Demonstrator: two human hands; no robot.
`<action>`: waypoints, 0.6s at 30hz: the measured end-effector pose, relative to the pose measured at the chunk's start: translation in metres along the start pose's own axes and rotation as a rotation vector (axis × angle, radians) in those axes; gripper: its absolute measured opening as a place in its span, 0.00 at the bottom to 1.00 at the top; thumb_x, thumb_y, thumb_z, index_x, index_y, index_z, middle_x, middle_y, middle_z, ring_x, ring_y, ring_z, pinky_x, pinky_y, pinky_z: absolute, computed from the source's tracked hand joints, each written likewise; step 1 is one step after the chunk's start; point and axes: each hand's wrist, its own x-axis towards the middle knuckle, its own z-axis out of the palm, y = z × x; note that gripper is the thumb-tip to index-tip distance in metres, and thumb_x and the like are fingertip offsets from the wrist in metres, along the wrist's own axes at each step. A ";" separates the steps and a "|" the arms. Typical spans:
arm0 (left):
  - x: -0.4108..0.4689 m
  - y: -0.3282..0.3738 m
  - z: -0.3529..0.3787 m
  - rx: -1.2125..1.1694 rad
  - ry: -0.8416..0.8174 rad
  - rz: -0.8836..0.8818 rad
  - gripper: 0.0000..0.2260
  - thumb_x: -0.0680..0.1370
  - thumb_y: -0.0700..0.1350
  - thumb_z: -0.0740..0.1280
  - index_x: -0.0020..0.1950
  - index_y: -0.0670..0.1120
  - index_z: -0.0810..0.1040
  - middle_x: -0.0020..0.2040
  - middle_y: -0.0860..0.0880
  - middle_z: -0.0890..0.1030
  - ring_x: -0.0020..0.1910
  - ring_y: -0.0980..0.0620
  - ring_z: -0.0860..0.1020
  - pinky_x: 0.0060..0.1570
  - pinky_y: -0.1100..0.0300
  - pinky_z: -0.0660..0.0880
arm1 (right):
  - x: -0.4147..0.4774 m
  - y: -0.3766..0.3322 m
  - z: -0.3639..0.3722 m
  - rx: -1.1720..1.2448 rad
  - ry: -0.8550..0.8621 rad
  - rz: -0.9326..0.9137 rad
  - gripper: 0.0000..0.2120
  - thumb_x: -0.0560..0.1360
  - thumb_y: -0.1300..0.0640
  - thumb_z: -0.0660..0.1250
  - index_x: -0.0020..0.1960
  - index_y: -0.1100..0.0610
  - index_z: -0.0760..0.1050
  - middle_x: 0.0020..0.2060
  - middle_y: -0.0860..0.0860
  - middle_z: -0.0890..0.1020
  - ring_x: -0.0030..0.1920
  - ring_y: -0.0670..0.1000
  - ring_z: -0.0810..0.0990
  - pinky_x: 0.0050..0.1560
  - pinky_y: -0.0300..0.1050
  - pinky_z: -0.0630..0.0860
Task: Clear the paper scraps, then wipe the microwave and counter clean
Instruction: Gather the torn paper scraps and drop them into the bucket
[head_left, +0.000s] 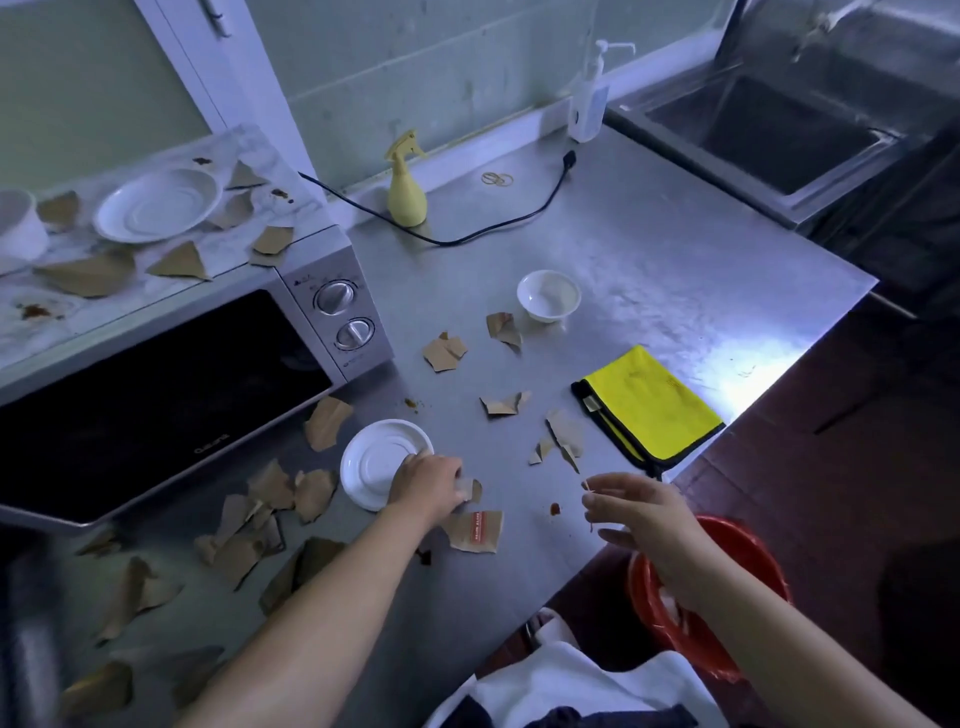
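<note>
L hand (428, 483) grip pinches torn brown paper scrap (470, 489) w/ ragged edges; R hand (636, 512) open.

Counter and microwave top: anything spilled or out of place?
Yes. Torn brown paper scraps litter the counter and microwave top, and brown stains mark that top, with a smaller spot on the counter.

Light: dim overall, with a cool blue-violet cast.
Glare: a bright white patch is seen on the table (748, 374) near its right edge, beside the yellow cloth (649, 400).
Shadows: the microwave (156, 395) door and the floor at right are lost in near-black.
Distortion: straight edges are bowed by the wide-angle lens.
Sharpness: soft throughout, blurrier toward the corners.
</note>
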 end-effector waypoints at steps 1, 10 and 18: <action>0.000 0.001 -0.001 -0.016 -0.012 -0.018 0.12 0.74 0.50 0.70 0.55 0.48 0.79 0.54 0.46 0.80 0.53 0.44 0.74 0.50 0.54 0.70 | 0.002 0.001 -0.001 0.007 -0.001 0.004 0.08 0.73 0.64 0.74 0.52 0.61 0.82 0.38 0.51 0.86 0.41 0.50 0.83 0.45 0.45 0.78; 0.000 0.017 -0.018 -0.357 -0.067 -0.194 0.02 0.74 0.46 0.72 0.42 0.51 0.82 0.43 0.50 0.84 0.45 0.48 0.81 0.47 0.54 0.79 | 0.013 0.012 -0.028 0.021 0.028 0.018 0.08 0.73 0.64 0.75 0.51 0.60 0.82 0.41 0.54 0.87 0.40 0.50 0.83 0.43 0.43 0.77; -0.038 0.075 -0.026 -1.212 0.126 -0.428 0.07 0.74 0.35 0.73 0.43 0.47 0.81 0.39 0.50 0.82 0.35 0.57 0.78 0.30 0.71 0.73 | 0.018 0.012 -0.024 -0.094 0.006 -0.155 0.07 0.71 0.66 0.75 0.48 0.66 0.82 0.30 0.54 0.84 0.30 0.47 0.80 0.35 0.34 0.73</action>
